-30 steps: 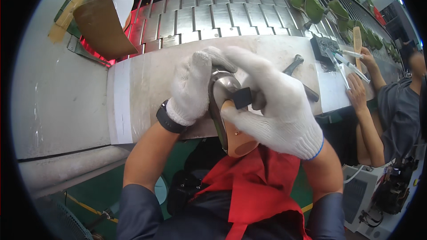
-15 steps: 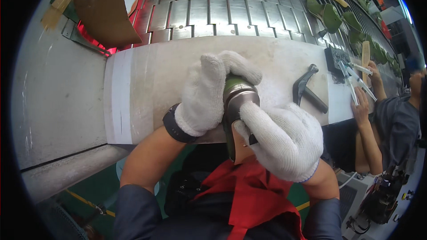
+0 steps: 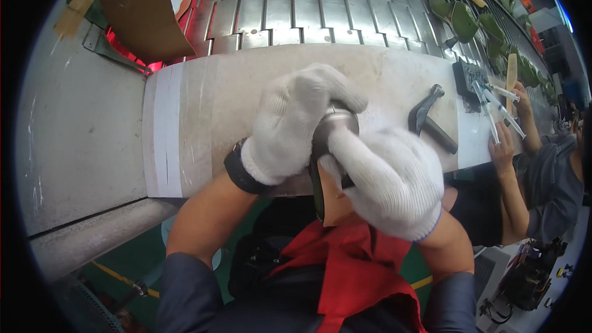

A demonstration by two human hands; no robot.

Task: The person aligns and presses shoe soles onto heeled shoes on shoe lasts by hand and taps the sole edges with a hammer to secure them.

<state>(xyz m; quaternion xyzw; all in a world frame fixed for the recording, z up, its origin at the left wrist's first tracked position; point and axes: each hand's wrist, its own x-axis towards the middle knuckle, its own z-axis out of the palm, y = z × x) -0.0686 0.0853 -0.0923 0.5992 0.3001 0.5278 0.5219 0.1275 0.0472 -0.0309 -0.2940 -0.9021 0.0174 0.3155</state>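
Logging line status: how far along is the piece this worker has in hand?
In hand: left hand and right hand, both in white gloves, clamp a shoe-shaped piece at the white bench's edge. Done: cannot tell, the gloves hide most of it. Left: the hammer lies unused on the bench; more green pieces sit on the conveyor.

A pale worktop — on it a hammer and a dark tool block.

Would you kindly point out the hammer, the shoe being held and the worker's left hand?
hammer [image 3: 431, 124]: head view, on its dark handle near the head.
shoe [image 3: 330, 126]: head view, on the grey upper between the gloves.
left hand [image 3: 296, 117]: head view, back of the white glove.
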